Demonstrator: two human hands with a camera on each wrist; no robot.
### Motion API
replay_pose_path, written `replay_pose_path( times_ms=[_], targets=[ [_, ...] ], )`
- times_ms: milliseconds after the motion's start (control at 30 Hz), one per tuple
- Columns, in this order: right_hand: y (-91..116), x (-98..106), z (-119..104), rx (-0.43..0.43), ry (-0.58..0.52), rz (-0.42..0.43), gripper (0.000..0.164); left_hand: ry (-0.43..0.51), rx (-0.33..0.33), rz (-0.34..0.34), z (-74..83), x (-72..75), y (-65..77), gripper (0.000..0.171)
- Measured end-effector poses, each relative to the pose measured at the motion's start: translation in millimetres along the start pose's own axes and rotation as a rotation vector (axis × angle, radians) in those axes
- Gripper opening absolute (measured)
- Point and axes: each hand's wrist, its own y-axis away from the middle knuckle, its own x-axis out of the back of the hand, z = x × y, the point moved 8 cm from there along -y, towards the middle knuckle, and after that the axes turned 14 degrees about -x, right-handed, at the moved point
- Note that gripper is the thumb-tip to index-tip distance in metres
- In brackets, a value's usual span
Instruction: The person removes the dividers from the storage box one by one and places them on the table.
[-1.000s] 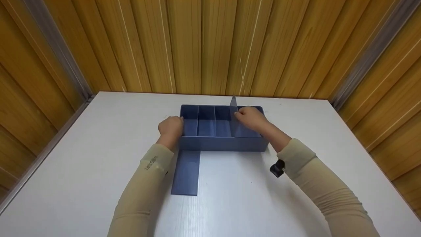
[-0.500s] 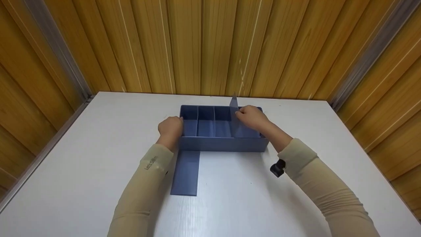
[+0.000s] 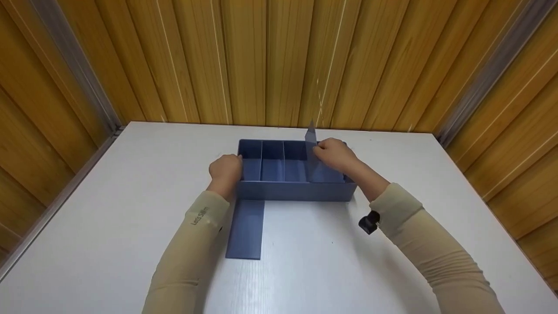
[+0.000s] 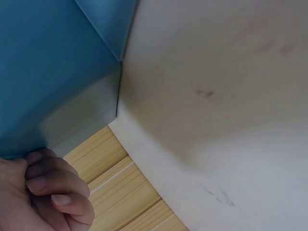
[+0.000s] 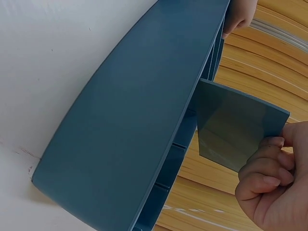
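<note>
A blue-grey divided box (image 3: 296,192) stands on the table, its compartments facing up. My left hand (image 3: 226,168) grips the rim of its left wall; in the left wrist view, curled fingers of that hand (image 4: 55,192) show at the wall's edge. Over the right half of the box, my right hand (image 3: 335,155) pinches a thin divider panel (image 3: 311,137) between thumb and curled fingers. That panel stands upright and juts above the back rim. In the right wrist view the divider panel (image 5: 236,125) leans out of the box opening, its lower end hidden inside.
A second flat blue-grey panel (image 3: 245,229) lies on the white table (image 3: 305,261) in front of the box's left end. Fixed dividers (image 3: 284,161) part the left compartments. A wood-patterned wall (image 3: 279,65) rises behind the table.
My right hand has moved slightly up and to the right, and the divider panel has risen a little with it. My left hand and the box stay nearly still.
</note>
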Motion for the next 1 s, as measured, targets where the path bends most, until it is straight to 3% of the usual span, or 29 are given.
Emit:
replay_pose_path(
  times_ms=[1000],
  targets=[
    [16,12,-4,0.017,-0.066,0.016,0.046,0.000,0.009,-0.005,-0.1,-0.3,0.6,0.053]
  ],
)
